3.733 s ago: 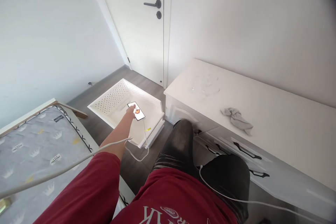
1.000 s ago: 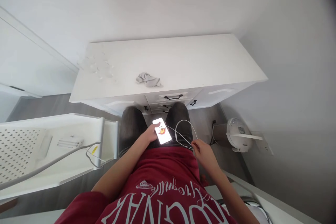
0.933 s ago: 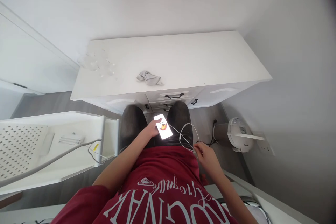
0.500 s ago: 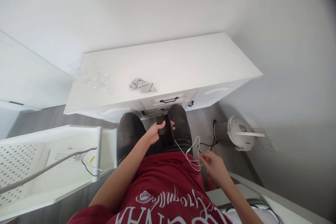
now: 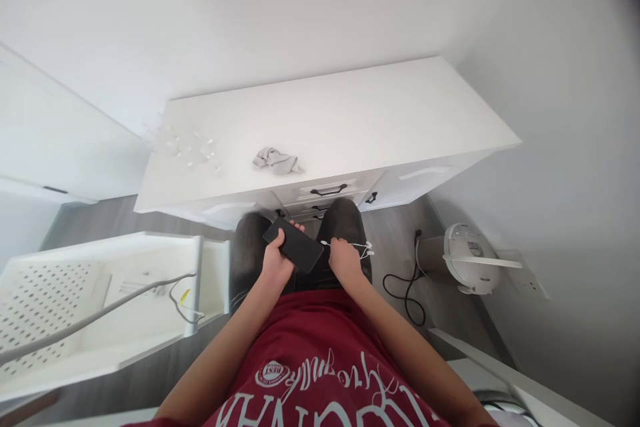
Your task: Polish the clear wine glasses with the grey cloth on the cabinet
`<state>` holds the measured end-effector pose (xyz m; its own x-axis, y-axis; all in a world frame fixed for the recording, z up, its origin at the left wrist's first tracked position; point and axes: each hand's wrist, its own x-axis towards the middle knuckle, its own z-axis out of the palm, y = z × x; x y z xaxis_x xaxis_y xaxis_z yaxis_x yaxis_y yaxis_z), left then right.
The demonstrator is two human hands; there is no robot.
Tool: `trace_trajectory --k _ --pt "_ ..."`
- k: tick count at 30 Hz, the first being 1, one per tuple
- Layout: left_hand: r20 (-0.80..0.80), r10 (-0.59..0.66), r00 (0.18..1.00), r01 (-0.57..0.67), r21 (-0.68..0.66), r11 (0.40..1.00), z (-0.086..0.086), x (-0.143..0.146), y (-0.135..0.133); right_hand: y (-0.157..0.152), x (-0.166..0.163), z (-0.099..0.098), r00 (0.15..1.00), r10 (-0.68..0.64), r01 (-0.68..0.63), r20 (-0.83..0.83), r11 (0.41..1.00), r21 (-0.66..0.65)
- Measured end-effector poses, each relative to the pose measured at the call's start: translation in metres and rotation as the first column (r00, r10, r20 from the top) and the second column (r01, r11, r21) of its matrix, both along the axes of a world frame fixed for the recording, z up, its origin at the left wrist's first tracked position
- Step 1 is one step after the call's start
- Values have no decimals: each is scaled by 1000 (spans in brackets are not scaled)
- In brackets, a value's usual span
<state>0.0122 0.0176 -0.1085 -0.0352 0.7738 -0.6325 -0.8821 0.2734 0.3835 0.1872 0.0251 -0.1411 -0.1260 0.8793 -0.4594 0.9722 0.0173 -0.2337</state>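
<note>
Black phone, dark face up, is held tilted above the lap in the left hand. Thumb lies across the near side, fingertips show past the far edge; this clasp presumably steadies it while leaving the lower right end free. Whether the face is an unlit screen cannot be told.

Right hand is closed on a white cord, one short end projecting toward the phone; contact between them cannot be confirmed. Remaining strands are gathered beyond the knuckles, probably to prevent trailing. Both hands sit over dark trousers, forearms drawn in, apparently for steadiness.

Beyond the knees, a grey cloth lies crumpled near the front edge of a white cabinet, likely within easy reach. Clear items, indistinct, stand toward its left end. White appliance occupies floor beside the wall, perhaps for the socket behind.
</note>
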Motion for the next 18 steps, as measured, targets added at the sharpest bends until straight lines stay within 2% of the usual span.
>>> trace_trajectory --k 3,6,10,13,15,16,17,18 --pt "55 110 992 -114 85 990 40 -2 2 -5 -5 3 1000 25 -25 15 1000 7" --pt "49 153 987 -159 135 978 71 2 2 -2 -14 9 999 48 -48 0 999 6" --pt "71 152 986 -163 179 970 94 4 3 10 -14 14 997 49 -50 -61 999 -3" --pt "124 140 982 -162 188 969 103 2 4 12 1 30 975 105 -110 -198 994 -14" --pt "133 148 980 -173 201 964 106 1 4 6 13 52 904 92 -108 -417 994 -13" --pt "134 150 980 -175 202 964 107 1 4 0 19 67 814 48 -75 -579 997 -22" --pt "135 151 979 -176 198 964 108 1 4 -6 23 82 686 -2 -37 -728 999 -38" --pt "133 153 979 -177 190 966 109 1 3 -13 25 99 572 -41 -20 -819 998 -64"
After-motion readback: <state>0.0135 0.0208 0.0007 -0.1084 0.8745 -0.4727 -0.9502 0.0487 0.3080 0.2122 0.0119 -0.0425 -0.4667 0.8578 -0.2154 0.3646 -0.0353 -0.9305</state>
